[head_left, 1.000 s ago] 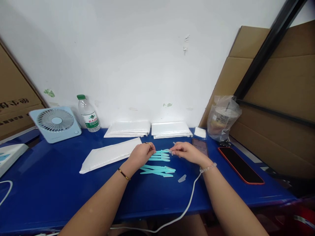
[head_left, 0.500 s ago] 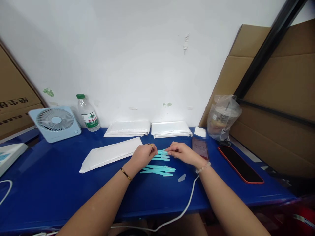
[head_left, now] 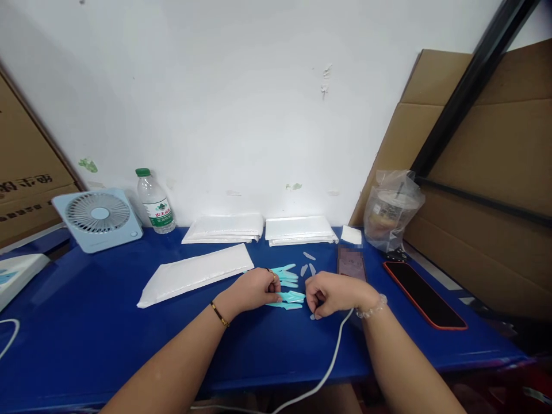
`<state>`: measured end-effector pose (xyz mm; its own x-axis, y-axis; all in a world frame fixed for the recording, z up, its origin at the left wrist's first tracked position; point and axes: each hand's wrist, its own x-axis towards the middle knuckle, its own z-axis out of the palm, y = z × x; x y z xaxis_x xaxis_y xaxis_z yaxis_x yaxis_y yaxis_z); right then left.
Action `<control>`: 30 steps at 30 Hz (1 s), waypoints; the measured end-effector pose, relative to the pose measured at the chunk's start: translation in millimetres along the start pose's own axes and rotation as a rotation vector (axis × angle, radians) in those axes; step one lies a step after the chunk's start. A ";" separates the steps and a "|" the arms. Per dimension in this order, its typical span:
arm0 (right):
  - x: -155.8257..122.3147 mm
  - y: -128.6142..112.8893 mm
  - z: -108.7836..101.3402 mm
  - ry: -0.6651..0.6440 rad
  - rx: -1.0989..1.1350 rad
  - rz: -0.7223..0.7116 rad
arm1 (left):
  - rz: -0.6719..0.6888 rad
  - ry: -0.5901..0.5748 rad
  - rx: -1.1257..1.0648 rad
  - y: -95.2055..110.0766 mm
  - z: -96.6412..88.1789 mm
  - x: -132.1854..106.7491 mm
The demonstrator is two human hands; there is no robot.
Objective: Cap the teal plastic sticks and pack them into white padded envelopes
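Several turquoise eyebrow razors lie in a loose fan on the blue table. My left hand is closed, its thumb and fingers pinching the handle of a turquoise eyebrow razor in the nearer group. Just to the right of the razor tips, my right hand is curled with its fingertips down. A small clear blade cap pokes out under those fingertips, and the rest of it is hidden. Loose clear caps lie beyond my right hand.
A white padded mailer lies to the left, with mailer stacks against the wall. Around them are a fan, a water bottle, a bagged drink cup and two phones. A white cable crosses the front.
Both hands have come nearer to me, from the far razors to the nearer group. My right hand has reached the loose cap there. Several clear caps now show where the right hand was.
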<state>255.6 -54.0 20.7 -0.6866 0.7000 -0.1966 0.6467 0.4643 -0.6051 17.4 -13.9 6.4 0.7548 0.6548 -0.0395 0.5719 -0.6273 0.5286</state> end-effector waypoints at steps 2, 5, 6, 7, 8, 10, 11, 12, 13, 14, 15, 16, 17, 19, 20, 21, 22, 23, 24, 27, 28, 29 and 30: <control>-1.7 -0.1 -0.3 0.030 0.016 0.022 | -0.022 0.032 -0.031 -2.6 -1.3 0.4; -4.8 -2.1 -5.0 0.135 0.151 0.030 | -0.067 0.134 -0.105 -5.9 -4.7 0.4; -5.0 -2.9 -6.9 0.216 0.222 0.026 | -0.081 0.169 -0.141 -6.5 -5.8 0.4; -4.6 -3.5 -8.6 0.319 0.296 0.022 | -0.095 0.198 -0.183 -6.8 -6.7 0.5; -3.6 -3.6 -9.9 0.439 0.370 0.023 | -0.107 0.221 -0.228 -6.7 -7.5 0.7; -0.4 -2.1 -11.5 0.673 0.496 0.023 | -0.125 0.253 -0.314 -5.5 -8.9 0.9; 1.4 -0.6 -11.7 0.759 0.547 0.018 | -0.133 0.263 -0.352 -4.5 -9.5 1.0; 3.1 1.2 -11.7 0.815 0.592 0.013 | -0.142 0.269 -0.385 -3.4 -10.1 1.0; 4.5 3.1 -11.4 0.844 0.629 0.009 | -0.150 0.275 -0.413 -2.3 -10.7 1.0; 5.7 4.9 -11.1 0.854 0.657 0.006 | -0.155 0.280 -0.440 -1.4 -11.3 1.0; 6.5 6.2 -10.7 0.854 0.675 0.007 | -0.158 0.285 -0.462 -0.8 -11.9 1.0; 7.0 7.2 -10.3 0.853 0.683 0.010 | -0.159 0.290 -0.480 -0.4 -12.3 1.0; 7.3 7.6 -9.9 0.852 0.683 0.010 | -0.157 0.294 -0.492 -0.4 -12.6 1.0; 7.9 7.2 -9.0 0.846 0.676 0.001 | -0.149 0.302 -0.499 -1.0 -12.7 1.0; 8.3 6.5 -8.5 0.839 0.672 -0.006 | -0.146 0.303 -0.496 -1.4 -12.6 1.0; 8.9 5.6 -7.8 0.830 0.668 -0.013 | -0.145 0.304 -0.493 -1.9 -12.4 1.0; 9.8 4.6 -7.0 0.819 0.665 -0.018 | -0.144 0.304 -0.490 -2.2 -12.1 1.0; 10.9 3.4 -6.0 0.807 0.663 -0.022 | -0.145 0.301 -0.487 -2.4 -11.7 1.0; 12.3 2.2 -4.7 0.794 0.662 -0.023 | -0.146 0.299 -0.485 -2.4 -11.4 1.1; 17.8 -1.1 -0.1 0.751 0.672 -0.020 | -0.131 0.303 -0.471 -1.8 -10.5 1.3; 19.6 -1.7 1.4 0.742 0.679 -0.019 | -0.124 0.305 -0.464 -1.6 -10.1 1.4; 21.3 -2.0 2.8 0.733 0.686 -0.018 | -0.119 0.306 -0.456 -1.6 -9.6 1.5; 22.7 -1.9 3.9 0.724 0.693 -0.019 | -0.116 0.308 -0.449 -1.8 -8.9 1.7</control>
<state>237.4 -41.1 14.4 -0.1781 0.9643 0.1959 0.1432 0.2223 -0.9644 14.8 -7.8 12.9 0.5279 0.8440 0.0951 0.4019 -0.3469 0.8474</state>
